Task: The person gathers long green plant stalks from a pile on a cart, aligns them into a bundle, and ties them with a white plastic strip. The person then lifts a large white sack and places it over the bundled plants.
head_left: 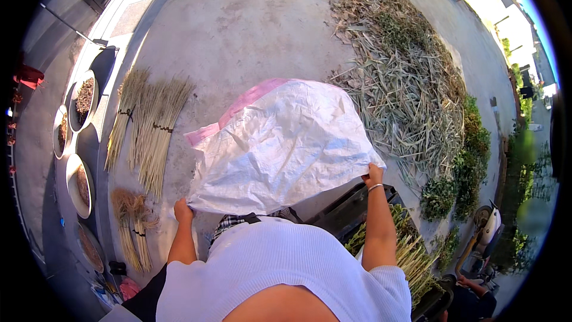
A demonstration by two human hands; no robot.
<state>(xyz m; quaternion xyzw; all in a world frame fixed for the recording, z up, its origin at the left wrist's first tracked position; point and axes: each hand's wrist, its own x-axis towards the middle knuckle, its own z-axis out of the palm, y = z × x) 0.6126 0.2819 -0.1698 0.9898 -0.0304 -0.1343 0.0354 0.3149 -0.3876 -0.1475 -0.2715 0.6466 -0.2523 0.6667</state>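
A large white woven plastic sack (286, 137) with a pink band along its far left edge is spread out in front of my body, wrinkled and billowing. At its near left corner, my left hand (183, 209) is closed on the edge. My right hand (373, 174), with a pale bracelet at the wrist, grips the near right corner. The near edge hangs between both hands, close to my waist. Whether anything lies under the sack is hidden.
A heap of dry leaves (405, 89) lies to the right, with green plants (471, 161) beside it. Bundles of stalks (156, 128) and shorter tied bundles (134, 226) lie left. Several round basins (79, 185) stand further left. A dark container (339, 209) with stalks is at my right; another person (471, 298) is behind it.
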